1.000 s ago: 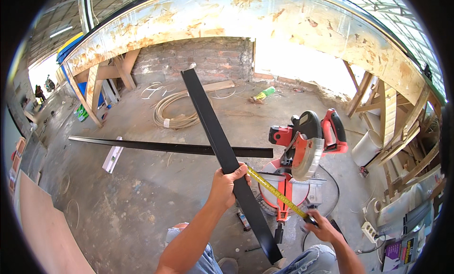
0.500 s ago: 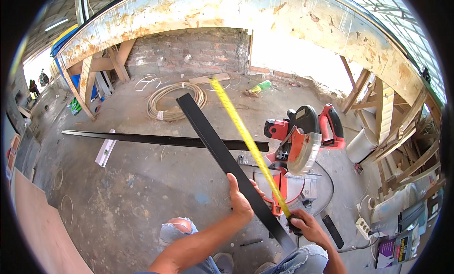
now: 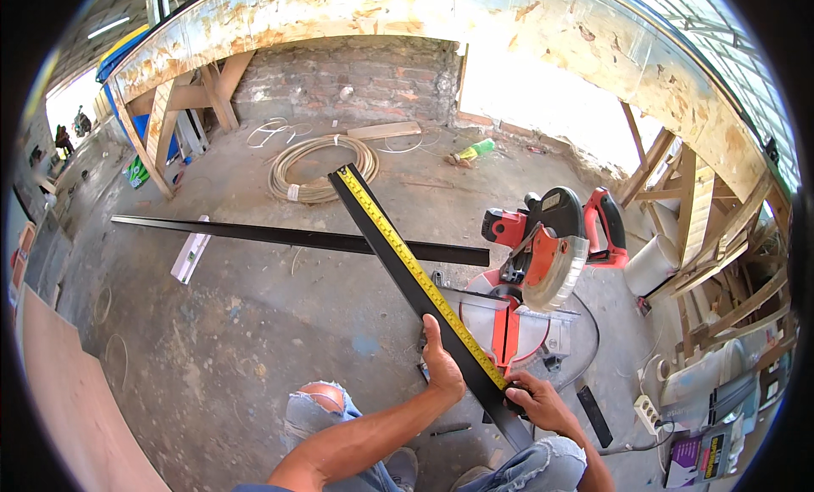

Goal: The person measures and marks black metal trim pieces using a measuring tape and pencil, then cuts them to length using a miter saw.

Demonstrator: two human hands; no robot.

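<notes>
My left hand (image 3: 443,363) is closed round a black metal profile (image 3: 397,282), which slants from my lap up and away to the left. In my right hand (image 3: 543,402) is a dark tape measure (image 3: 514,399), gripped near the profile's lower part. Its yellow blade (image 3: 421,278) is pulled out and lies along the face of the profile, its far end at the profile's far end. Just beyond my hands stands a red and black mitre saw (image 3: 543,254) on the floor. A longer black profile (image 3: 297,238) lies across the floor behind the held one.
A white block (image 3: 190,253) props the long profile. Coiled cable (image 3: 322,170), a green bottle (image 3: 476,149) and a wooden board (image 3: 383,131) lie farther back. At right are a short black offcut (image 3: 593,416), a power strip (image 3: 647,414), a white cylinder (image 3: 651,265) and stacked timber (image 3: 738,295).
The yellow blade, held apart to the right of the profile before, now lies along it. My right hand has come slightly left, closer to the profile; my left hand keeps its hold.
</notes>
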